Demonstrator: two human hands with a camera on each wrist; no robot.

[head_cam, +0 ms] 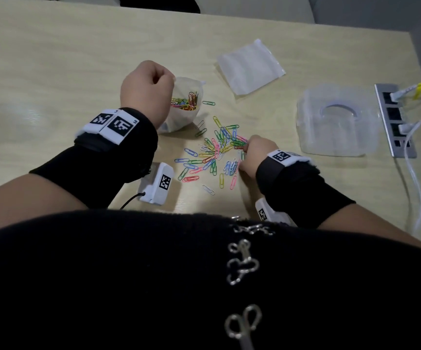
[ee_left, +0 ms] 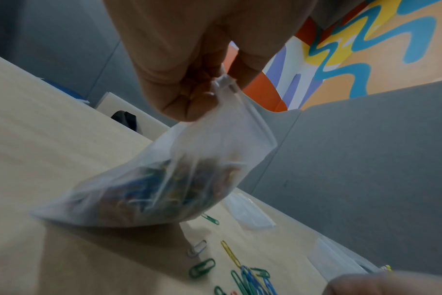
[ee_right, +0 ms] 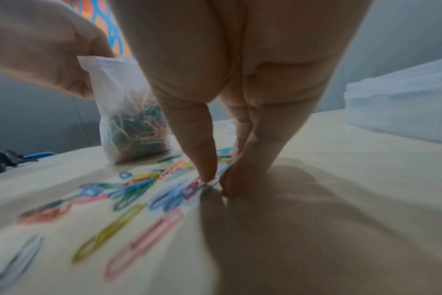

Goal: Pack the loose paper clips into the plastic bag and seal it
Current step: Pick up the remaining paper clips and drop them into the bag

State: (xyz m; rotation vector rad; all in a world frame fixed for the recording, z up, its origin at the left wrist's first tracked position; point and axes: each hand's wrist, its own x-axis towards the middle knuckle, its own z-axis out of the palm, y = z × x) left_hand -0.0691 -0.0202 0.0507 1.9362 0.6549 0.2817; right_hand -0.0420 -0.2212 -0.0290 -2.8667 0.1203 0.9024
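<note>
Paper clips in many colours lie scattered on the wooden table in front of you, between your two hands. To their left, your plastic bag stands with its bottom on the table and its mouth open upward, already holding a tangle of coloured clips in its lower part. Your left hand is raised above the table with the wrist bent down, fingers curled, pinching the bag's top edge so that the bag hangs from it and sags onto the wood.

Further right, your right hand reaches down to the right edge of the loose pile, fingers pointing at the table. The thumb and a fingertip stand close together with only a narrow gap, touching the clips there; whether one is actually caught between them you cannot tell from the blurred wrist view.

Beyond the pile lies a second, empty zip bag, flat on the table. Right of your right hand sits a clear plastic box, and past it a silver power strip with white cables plugged in.
</note>
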